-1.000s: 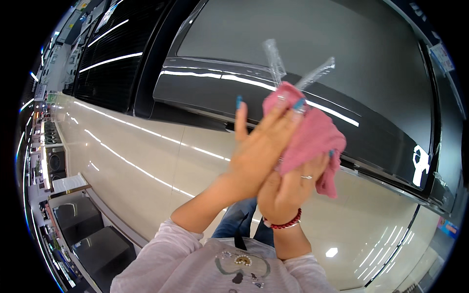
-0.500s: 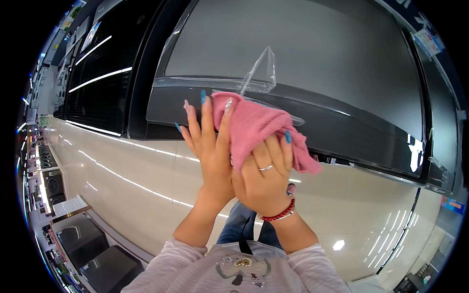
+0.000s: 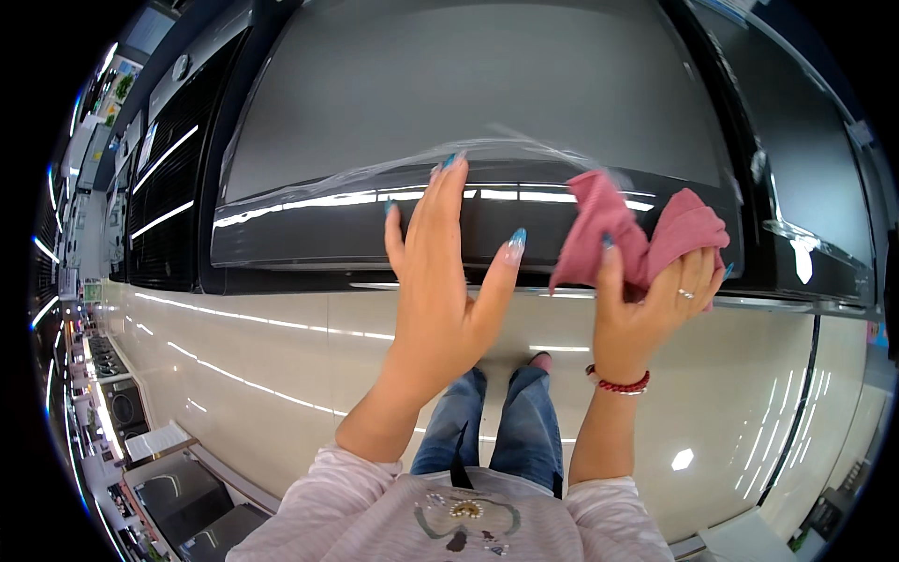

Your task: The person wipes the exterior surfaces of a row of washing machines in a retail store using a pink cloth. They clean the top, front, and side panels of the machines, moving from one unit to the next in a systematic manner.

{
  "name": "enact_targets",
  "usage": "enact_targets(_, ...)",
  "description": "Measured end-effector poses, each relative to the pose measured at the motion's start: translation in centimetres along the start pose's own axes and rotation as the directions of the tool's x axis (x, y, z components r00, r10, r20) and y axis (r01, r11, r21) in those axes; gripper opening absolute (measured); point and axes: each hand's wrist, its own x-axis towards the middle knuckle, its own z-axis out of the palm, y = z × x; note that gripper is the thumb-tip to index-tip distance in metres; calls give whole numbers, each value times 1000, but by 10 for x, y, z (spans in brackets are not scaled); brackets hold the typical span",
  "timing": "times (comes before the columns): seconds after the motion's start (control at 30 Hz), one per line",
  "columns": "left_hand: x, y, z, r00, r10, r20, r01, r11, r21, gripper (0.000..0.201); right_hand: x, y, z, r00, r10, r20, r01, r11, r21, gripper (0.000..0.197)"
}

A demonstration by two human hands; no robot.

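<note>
Gripping a crumpled pink cloth (image 3: pixel 604 229), the right hand (image 3: pixel 651 304) has its fingers curled into the soft, matte fabric, which bunches into two folded lobes over the right part of a smooth black strip (image 3: pixel 328 229). The left hand (image 3: pixel 435 290) is released and holds nothing, its fingers extended and the thumb spread apart; the tips lie over the upper edge of that strip, though whether they touch it I cannot tell. Long, shiny nails show on both hands, several of them blue. A slim ring (image 3: pixel 685 294) circles one right finger, and a bracelet (image 3: pixel 623 386) of red beads sits at the right wrist. Just beyond the left fingertips, thin clear plastic (image 3: pixel 510 142) runs in a wrinkled, curved band along the line between the strip and a broad, satiny grey panel (image 3: pixel 487 66).

Farther left stands a black, finely ribbed front (image 3: pixel 164 187) with a small pale label (image 3: pixel 147 145), its print too small to read. Pale, polished floor (image 3: pixel 272 347) mirrors the lights below. At the lower left are a white sheet (image 3: pixel 157 440), likewise illegible, and dark, boxy cabinets (image 3: pixel 178 492); their insides are hidden. Behind them, machines with round doors (image 3: pixel 122 407) line the edge.
</note>
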Motion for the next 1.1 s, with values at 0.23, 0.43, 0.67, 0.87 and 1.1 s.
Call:
enact_targets(0.23, 32, 63, 64, 984, 173, 42, -172, 985, -26, 36, 7, 75, -15, 945, 310, -107, -259, 906, 334, 29)
enact_targets(0.43, 15, 107, 101, 916, 374, 148, -359, 926, -119, 32, -17, 99, -38, 812, 556, 175, -543, 613, 574, 24)
enact_targets(0.67, -32, 109, 112, 841, 491, 226, -357, 818, -450, 31, -51, 116, -53, 500, 649, 573, -638, -171, 751, 28)
enact_targets(0.87, -57, 79, 103, 916, 345, 205, -195, 830, -523, 33, -22, 90, -77, 707, 668, 235, -538, 292, 790, 28)
enact_targets(1.1, -65, 54, 74, 953, 251, 172, -131, 848, -513, 33, 28, 61, -20, 996, 72, -56, -68, 994, 81, 27)
